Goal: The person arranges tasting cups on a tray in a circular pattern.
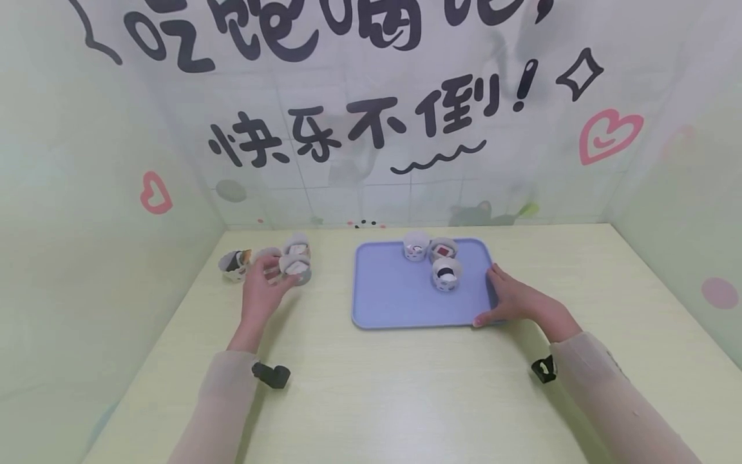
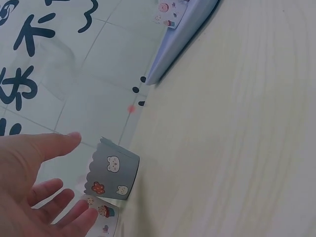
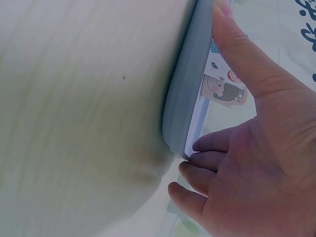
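At the left back of the table, my left hand [image 1: 263, 290] reaches to a grey paper baking cup [image 1: 303, 276] holding something whitish. In the left wrist view this grey cup [image 2: 114, 170], printed with white bear faces, lies between the spread thumb and the loosely bent fingers, the thumb standing off from it. More cups stand around it, one with a dark and orange filling [image 1: 236, 264]. My right hand [image 1: 516, 301] touches the near right corner of a blue tray [image 1: 400, 309], thumb along the front rim and fingers at the right side. The tray carries three filled cups, the nearest a white patterned cup [image 1: 445, 283].
The pale wooden table [image 1: 359, 393] meets a printed wall [image 1: 342, 187] at the back, with side walls to the left and right. A white cup [image 1: 416, 251] and a grey cup [image 1: 444, 246] stand near the tray's far rim.
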Demonstrator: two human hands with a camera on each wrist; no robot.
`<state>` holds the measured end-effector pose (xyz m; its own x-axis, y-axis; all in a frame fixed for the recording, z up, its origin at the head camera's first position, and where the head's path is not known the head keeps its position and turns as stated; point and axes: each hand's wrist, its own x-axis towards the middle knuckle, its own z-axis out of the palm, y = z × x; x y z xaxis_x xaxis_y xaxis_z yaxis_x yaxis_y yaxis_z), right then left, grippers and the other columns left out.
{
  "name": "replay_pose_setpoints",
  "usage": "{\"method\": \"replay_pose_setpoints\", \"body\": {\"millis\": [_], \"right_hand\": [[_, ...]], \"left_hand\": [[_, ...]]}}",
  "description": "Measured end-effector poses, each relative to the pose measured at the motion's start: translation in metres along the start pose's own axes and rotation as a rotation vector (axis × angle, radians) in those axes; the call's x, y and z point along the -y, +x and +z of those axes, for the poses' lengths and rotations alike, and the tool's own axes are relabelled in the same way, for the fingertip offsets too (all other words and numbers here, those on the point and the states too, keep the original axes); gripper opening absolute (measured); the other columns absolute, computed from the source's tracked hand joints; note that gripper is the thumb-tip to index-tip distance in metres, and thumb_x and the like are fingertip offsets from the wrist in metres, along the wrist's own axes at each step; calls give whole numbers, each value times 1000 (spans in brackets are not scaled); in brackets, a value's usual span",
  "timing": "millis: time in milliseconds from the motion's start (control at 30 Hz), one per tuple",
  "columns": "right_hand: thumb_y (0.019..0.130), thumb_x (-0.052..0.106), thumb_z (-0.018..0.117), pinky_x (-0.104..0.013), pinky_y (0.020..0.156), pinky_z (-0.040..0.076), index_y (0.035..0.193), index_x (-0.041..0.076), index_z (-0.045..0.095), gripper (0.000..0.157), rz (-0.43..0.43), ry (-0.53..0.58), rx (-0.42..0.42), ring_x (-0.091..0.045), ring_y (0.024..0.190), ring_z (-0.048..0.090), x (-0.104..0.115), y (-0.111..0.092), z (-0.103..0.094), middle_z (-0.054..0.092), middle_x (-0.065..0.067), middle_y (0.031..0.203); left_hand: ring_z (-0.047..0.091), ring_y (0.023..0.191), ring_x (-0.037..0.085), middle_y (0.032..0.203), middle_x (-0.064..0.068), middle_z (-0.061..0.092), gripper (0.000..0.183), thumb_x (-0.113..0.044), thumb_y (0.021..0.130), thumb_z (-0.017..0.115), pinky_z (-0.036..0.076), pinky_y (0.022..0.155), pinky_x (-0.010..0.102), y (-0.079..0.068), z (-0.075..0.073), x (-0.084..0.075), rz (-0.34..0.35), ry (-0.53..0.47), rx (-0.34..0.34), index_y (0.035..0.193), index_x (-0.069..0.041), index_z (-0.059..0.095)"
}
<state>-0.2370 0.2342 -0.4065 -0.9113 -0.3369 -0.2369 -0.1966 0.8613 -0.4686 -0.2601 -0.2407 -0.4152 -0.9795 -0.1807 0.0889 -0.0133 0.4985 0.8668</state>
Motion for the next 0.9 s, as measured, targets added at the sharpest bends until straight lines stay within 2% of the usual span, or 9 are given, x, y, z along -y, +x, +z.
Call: {"method": "replay_pose_setpoints", "body": {"millis": [233,433,900], "right_hand": [[71,49,86,-64,122,15,150,-20,5,132,3,11,5,-58,146,7,-1,0,0,-1,-43,157],[71,48,87,-65,122,15,150,-20,6,132,-4,12,1,-58,146,8,-2,1,1,0,-43,157],[71,48,87,-65,122,15,150,-20,6,132,-6,11,-1,-58,146,8,0,0,0,0,-44,157]], "left_hand": [[51,131,44,142,24,47,62,-17,88,75,47,110,51,4,5,6,-23,0,-12,138,3,43],[53,128,42,139,24,49,60,-15,90,73,49,108,49,7,9,12,-41,-18,6,138,2,42],[55,124,38,139,25,46,68,-11,89,73,49,102,39,14,20,14,-79,-75,-3,143,5,34]]}}
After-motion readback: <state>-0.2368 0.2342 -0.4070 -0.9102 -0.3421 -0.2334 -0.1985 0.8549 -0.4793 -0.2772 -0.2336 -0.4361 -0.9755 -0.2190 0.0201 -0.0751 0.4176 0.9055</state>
